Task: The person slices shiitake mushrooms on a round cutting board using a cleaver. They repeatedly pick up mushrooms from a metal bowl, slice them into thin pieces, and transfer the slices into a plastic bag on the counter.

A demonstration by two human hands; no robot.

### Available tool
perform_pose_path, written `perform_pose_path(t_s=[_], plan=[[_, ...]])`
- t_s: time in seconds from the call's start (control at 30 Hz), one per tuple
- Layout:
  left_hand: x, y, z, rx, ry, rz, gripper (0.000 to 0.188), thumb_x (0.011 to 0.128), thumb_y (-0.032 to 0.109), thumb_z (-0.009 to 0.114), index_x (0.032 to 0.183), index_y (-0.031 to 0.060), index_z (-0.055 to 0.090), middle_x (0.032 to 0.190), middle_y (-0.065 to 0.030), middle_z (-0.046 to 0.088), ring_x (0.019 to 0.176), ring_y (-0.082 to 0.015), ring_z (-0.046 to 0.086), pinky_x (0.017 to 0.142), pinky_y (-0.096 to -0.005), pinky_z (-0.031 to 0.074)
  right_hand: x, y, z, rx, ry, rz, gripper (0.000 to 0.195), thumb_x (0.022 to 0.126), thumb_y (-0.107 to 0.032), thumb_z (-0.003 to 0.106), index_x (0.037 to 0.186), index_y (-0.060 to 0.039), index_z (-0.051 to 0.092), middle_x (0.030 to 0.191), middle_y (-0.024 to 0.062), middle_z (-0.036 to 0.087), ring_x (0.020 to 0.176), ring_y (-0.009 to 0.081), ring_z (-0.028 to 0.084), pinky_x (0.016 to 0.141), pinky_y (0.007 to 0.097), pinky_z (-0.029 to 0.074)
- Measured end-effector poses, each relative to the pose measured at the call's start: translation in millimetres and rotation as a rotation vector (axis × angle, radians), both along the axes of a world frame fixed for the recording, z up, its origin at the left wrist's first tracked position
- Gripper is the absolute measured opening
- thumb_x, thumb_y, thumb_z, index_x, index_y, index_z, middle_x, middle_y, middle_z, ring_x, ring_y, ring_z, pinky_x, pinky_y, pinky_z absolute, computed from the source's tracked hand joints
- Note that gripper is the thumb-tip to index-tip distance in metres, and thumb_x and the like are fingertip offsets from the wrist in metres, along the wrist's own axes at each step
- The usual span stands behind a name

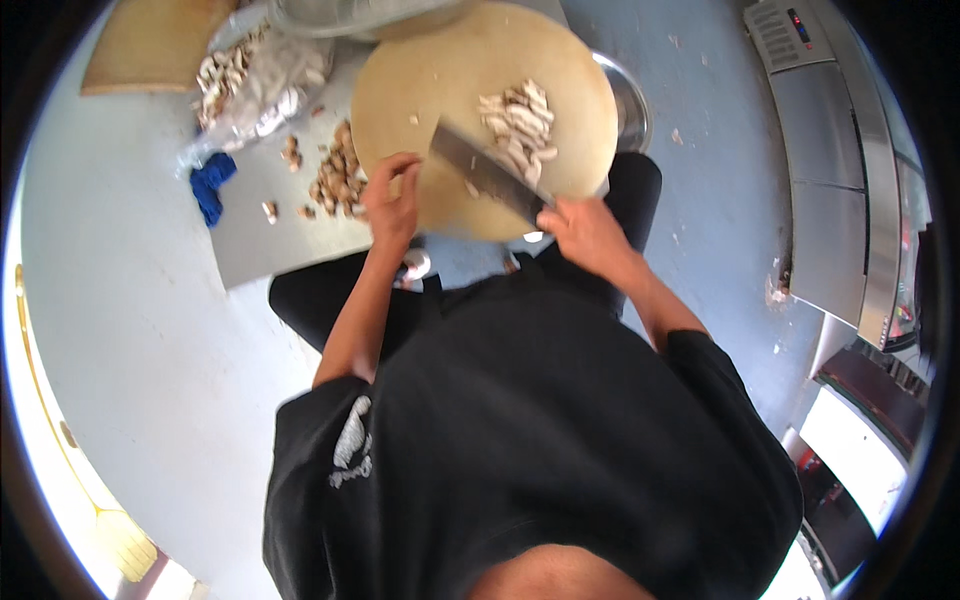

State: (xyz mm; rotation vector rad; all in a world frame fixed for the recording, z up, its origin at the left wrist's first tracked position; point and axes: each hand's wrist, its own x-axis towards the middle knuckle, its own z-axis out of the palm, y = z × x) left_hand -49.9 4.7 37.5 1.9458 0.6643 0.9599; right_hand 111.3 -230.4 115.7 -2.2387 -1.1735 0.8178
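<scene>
My right hand (589, 232) grips the handle of a cleaver (487, 169), whose broad blade lies slantwise over the round cutting board (390, 82). Beyond the blade, sliced mushrooms (521, 124) form a loose pile, with a few small bits near the blade. My left hand (394, 199) is raised at the board's left edge, fingers curled, thumb and forefinger near each other; whether something small is between them cannot be told. Just left of it, brown mushroom pieces (337, 176) are heaped on a metal surface (247, 247).
A clear plastic bag (277, 90) with sliced mushrooms lies at the upper left, beside a blue cloth (212, 187) and a tan board (154, 45). A metal basin (330, 19) overhangs the round board's far edge. Another metal bowl (634, 105) shows at its right. Steel equipment (817, 127) stands farther right.
</scene>
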Motion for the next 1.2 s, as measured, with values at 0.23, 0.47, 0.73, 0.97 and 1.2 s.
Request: perform_pose_path(t_s=[0.23, 0.47, 0.73, 0.97, 1.2], plan=[[81.9, 131.1, 150.8, 0.462, -0.024, 0.104, 0.009, 0.087, 0.001, 0.068, 0.096, 0.0014, 0.066, 0.087, -0.0096, 0.068, 0.077, -0.0204, 0.066, 0.075, -0.0309, 0.052, 9.1, 5.4, -9.5, -0.038, -0.082, 0.177, 0.023, 0.094, -0.023, 0.058, 0.087, -0.0012, 0.063, 0.077, 0.0220, 0.066, 0.076, 0.0422, 0.066, 0.069, 0.0511, 0.053], [254.8, 260.9, 111.3, 0.211, 0.307, -0.008, 0.026, 0.086, 0.023, 0.071, 0.105, 0.0043, 0.071, 0.103, -0.0144, 0.072, 0.094, -0.0272, 0.070, 0.084, -0.0360, 0.053, 52.2, 22.0, -24.8, -0.008, -0.178, 0.071, 0.019, 0.092, -0.020, 0.059, 0.087, -0.0021, 0.060, 0.070, 0.0198, 0.065, 0.070, 0.0402, 0.066, 0.066, 0.0505, 0.052], [374.1, 337.6, -34.0, -0.248, 0.641, 0.311, 0.057, 0.083, 0.042, 0.072, 0.109, -0.0089, 0.067, 0.110, -0.0242, 0.069, 0.106, -0.0357, 0.066, 0.093, -0.0412, 0.051, 58.6, 12.8, -14.6, 0.012, 0.021, -0.037, 0.016, 0.091, -0.019, 0.056, 0.085, -0.0046, 0.057, 0.074, 0.0186, 0.066, 0.069, 0.0410, 0.065, 0.064, 0.0522, 0.050], [392.0, 387.2, -97.2, -0.451, 0.282, 0.421, 0.054, 0.074, 0.022, 0.082, 0.111, -0.0116, 0.063, 0.114, -0.0280, 0.066, 0.111, -0.0370, 0.063, 0.099, -0.0397, 0.048, 54.3, 5.2, -9.7, 0.029, 0.181, -0.067, 0.023, 0.095, -0.025, 0.057, 0.087, -0.0039, 0.059, 0.074, 0.0212, 0.065, 0.070, 0.0419, 0.064, 0.063, 0.0528, 0.050], [342.6, 421.6, -77.2, -0.137, 0.591, 0.202, 0.027, 0.077, 0.012, 0.074, 0.100, -0.0009, 0.072, 0.102, -0.0155, 0.071, 0.097, -0.0248, 0.067, 0.082, -0.0345, 0.051, 51.8, 13.0, -11.2, 0.061, 0.121, 0.013, 0.021, 0.093, -0.024, 0.057, 0.085, -0.0040, 0.059, 0.072, 0.0214, 0.064, 0.070, 0.0428, 0.064, 0.063, 0.0530, 0.050]])
